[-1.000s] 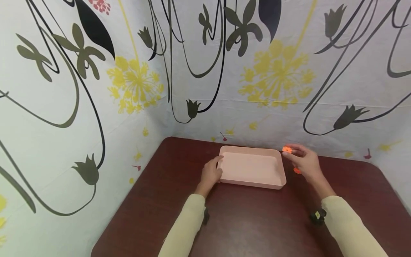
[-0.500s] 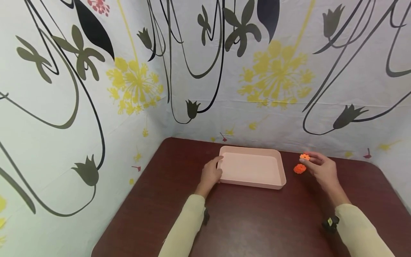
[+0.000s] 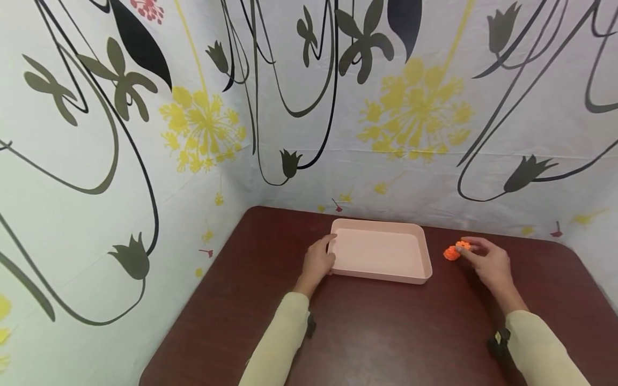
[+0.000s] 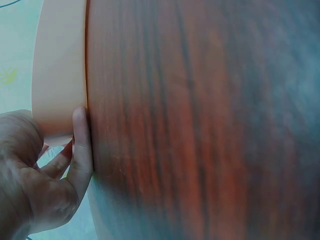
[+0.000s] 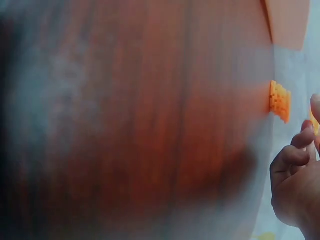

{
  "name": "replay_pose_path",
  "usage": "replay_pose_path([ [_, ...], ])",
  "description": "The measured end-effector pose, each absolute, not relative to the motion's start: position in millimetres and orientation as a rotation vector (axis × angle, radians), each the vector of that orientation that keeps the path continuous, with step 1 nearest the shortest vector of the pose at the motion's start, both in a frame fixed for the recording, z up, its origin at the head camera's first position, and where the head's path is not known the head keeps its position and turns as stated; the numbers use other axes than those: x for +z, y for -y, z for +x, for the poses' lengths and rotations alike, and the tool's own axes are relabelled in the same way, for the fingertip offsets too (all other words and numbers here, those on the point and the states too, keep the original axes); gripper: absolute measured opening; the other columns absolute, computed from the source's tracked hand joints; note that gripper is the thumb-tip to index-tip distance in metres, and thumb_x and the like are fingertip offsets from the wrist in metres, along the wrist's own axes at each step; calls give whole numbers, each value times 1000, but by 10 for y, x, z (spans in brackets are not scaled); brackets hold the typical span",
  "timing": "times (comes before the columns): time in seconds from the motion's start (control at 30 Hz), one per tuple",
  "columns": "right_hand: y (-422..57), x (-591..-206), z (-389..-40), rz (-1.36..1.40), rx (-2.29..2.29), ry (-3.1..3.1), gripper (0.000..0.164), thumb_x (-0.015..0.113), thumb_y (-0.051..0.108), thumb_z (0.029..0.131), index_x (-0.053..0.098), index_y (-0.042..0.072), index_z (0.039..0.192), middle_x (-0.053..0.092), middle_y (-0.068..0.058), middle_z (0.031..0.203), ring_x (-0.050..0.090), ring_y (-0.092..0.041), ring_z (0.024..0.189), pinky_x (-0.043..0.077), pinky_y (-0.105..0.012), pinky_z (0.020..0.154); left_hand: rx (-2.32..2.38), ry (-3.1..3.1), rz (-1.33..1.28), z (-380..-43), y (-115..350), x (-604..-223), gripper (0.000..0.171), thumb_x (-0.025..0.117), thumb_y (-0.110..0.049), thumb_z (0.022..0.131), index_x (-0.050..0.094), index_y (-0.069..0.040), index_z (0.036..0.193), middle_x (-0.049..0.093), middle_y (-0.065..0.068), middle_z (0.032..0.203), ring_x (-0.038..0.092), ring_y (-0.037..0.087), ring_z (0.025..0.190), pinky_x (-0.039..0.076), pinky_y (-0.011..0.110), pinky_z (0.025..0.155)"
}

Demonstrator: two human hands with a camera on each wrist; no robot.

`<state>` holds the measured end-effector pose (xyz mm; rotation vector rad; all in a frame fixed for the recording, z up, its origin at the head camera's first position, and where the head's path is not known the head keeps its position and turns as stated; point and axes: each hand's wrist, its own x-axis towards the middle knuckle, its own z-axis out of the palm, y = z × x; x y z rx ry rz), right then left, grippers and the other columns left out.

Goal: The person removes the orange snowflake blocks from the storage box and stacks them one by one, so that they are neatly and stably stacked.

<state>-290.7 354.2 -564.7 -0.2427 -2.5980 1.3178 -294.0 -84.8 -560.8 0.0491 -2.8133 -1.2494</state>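
My left hand (image 3: pixel 318 260) grips the left end of a shallow pink tray (image 3: pixel 381 277), thumb and fingers at its wall. In the left wrist view, the left hand (image 4: pixel 47 182) curls around the end of the tray (image 4: pixel 60 65). A small orange flower-shaped piece (image 3: pixel 462 245) is pinched between the thumb and fingers of my right hand (image 3: pixel 492 265). Just left of it, a small stack of similar orange pieces (image 3: pixel 451 253) lies on the table. In the right wrist view this stack (image 5: pixel 280 101) shows toothed edges; the right hand (image 5: pixel 300 175) is partly cut off.
The dark red-brown table (image 3: pixel 376 332) has rounded corners. White cloth (image 3: pixel 309 134) printed with flowers and vines hangs behind it and along the left side. The tray's right wall stands close to the orange stack.
My right hand has moved from the tray's right rim to the right, then lowered beside the orange stack, the flower-shaped piece still pinched. The left hand and tray stay put.
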Motion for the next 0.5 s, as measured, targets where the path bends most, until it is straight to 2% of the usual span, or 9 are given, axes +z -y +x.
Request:
replay_pose_path([
  [0.13,-3544,-5675,-2923,-196,1174,2639,53,77,50,94,71,11,130,59,15,87,50,-8,67,45,-24,50,-1238,2824,62,-2944,843,-5604,63,57,-1,95,59,-30,150,64,12,141,56,10,39,49,23,39],
  [0.3,-3500,-5668,-2953,-137,1031,2703,49,77,47,95,73,10,126,63,-4,98,49,-12,71,41,-25,53,-1238,2813,59,-2941,841,-5599,62,58,-1,96,60,-30,150,65,12,140,56,10,39,50,22,39],
  [0.5,-3452,-5683,-2985,-124,984,2755,51,76,46,96,73,7,128,65,-13,104,50,-17,84,40,-24,59,-1256,2788,4,-2906,855,-5581,61,57,2,96,60,-25,150,66,15,137,56,9,39,51,23,39],
])
